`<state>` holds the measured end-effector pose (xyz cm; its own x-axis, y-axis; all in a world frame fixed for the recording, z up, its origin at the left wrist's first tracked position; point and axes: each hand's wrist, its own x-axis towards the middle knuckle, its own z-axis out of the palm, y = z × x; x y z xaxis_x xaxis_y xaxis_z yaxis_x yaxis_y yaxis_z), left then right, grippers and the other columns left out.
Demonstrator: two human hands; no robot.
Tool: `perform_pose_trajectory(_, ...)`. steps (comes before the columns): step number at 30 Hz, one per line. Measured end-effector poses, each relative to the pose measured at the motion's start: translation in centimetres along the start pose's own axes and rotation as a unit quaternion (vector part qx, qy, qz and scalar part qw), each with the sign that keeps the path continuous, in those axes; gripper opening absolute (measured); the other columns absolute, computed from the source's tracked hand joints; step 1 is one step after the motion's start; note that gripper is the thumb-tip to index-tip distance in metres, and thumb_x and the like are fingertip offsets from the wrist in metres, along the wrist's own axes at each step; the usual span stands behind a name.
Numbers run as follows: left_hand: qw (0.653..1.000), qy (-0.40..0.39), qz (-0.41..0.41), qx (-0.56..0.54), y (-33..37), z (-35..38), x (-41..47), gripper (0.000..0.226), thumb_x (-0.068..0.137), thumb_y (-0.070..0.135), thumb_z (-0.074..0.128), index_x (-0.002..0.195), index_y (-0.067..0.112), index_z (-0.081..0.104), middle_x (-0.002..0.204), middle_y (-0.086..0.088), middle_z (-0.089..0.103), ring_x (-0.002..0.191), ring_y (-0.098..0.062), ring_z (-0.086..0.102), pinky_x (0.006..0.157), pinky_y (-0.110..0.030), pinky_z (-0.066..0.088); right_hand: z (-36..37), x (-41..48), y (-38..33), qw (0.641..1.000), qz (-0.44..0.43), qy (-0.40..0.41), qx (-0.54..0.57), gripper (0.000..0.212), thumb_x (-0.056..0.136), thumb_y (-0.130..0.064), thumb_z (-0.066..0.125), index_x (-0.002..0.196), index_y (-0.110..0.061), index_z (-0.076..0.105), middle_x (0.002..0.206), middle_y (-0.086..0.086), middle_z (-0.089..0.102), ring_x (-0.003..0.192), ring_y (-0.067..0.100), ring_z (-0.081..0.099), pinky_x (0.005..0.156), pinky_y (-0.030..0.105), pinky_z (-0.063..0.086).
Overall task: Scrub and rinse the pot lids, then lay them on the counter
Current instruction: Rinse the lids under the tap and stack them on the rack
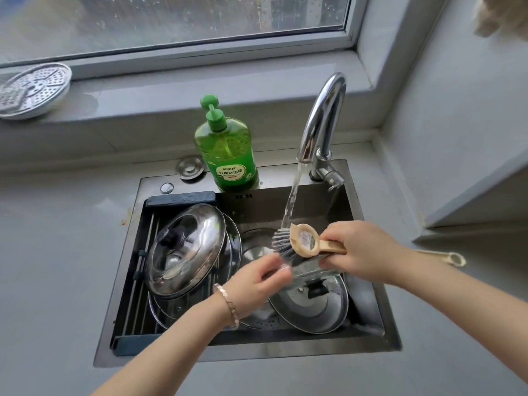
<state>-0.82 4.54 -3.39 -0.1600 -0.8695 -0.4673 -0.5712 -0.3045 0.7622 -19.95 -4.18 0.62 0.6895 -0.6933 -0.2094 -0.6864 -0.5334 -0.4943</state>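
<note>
One brush (297,244) is held under the one stream of water (291,201) that falls from the single tap (323,115) onto its grey bristles. The right hand (363,252) is wrapped round the beige handle and grips it firmly. The left hand (257,284), with one bracelet (228,304) worn at the wrist, is loosely spread. Its fingertips (281,268) are laid against the bristles, though they are blurred. The two hands are close together, joined only through the brush, above the sink (368,304).

At least three lids can be counted, but they overlap, so the full number cannot be told. One large steel lid (185,247) with a black knob is propped on a rack (134,295) to the left of the left hand, and rims of further lids are seen beneath it. One lid with a black handle (311,307) lies in the basin directly below both hands.

One green soap bottle (225,155) stands beyond the hands, beside the tap. One perforated steamer plate (31,90) rests on the windowsill, far off to the left. One beige ringed handle (445,257) lies on the tabletop (57,281), just past the right wrist.
</note>
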Motion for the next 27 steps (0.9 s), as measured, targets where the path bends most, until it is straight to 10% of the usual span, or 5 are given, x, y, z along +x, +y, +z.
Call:
perform_pose_trajectory(4,0.998,0.006,0.002,0.058,-0.1,0.1,0.5,0.062,0.062,0.07,0.063,0.079,0.01,0.067,0.069,-0.008,0.066,0.058,-0.022,0.058,0.056,-0.038,0.048,-1.6,1.2,-1.1,0.998,-0.059,-0.018,-0.013,0.019,0.079,-0.026,0.069,0.095,-0.016,0.067,0.082,-0.009,0.053,0.076,0.008,0.045,0.061,0.01,0.03)
perform_pose_trajectory(8,0.987,0.091,0.044,-0.126,0.0,0.4,1.1,0.032,0.075,0.055,0.065,0.091,0.029,0.073,0.076,-0.002,0.07,0.068,-0.014,0.061,0.071,-0.042,0.055,-2.2,2.0,-1.4,0.994,-0.068,0.043,0.068,0.019,0.077,-0.021,0.074,0.093,-0.013,0.069,0.082,-0.005,0.058,0.075,0.01,0.051,0.063,0.014,0.034)
perform_pose_trajectory(15,0.834,0.217,-0.117,-0.493,0.6,-0.8,1.6,0.045,0.094,0.042,0.037,0.096,0.006,0.064,0.089,-0.019,0.072,0.084,-0.029,0.07,0.074,-0.04,0.058,0.5,2.3,1.9,0.939,0.238,0.109,0.222,0.064,0.095,-0.035,0.047,0.149,-0.027,0.013,0.121,0.005,0.061,0.106,0.023,0.056,0.081,0.028,0.037)
perform_pose_trajectory(19,0.838,0.217,-0.13,-0.484,1.5,-0.7,1.9,0.049,0.094,0.047,0.034,0.095,0.006,0.062,0.087,-0.019,0.072,0.08,-0.029,0.071,0.073,-0.04,0.058,2.6,3.2,0.3,0.948,0.205,0.084,0.226,0.053,0.096,-0.04,0.043,0.144,-0.042,0.023,0.128,0.005,0.058,0.101,0.021,0.059,0.079,0.025,0.039)
perform_pose_trajectory(27,0.857,0.207,-0.091,-0.463,1.2,-1.5,1.8,0.059,0.078,0.052,0.043,0.098,0.001,0.064,0.086,-0.02,0.072,0.079,-0.03,0.071,0.072,-0.041,0.059,2.1,3.6,-1.4,0.926,0.151,0.105,0.328,0.053,0.091,-0.025,0.058,0.139,-0.035,0.038,0.037,-0.021,0.041,0.037,-0.006,0.04,0.043,0.008,0.031)
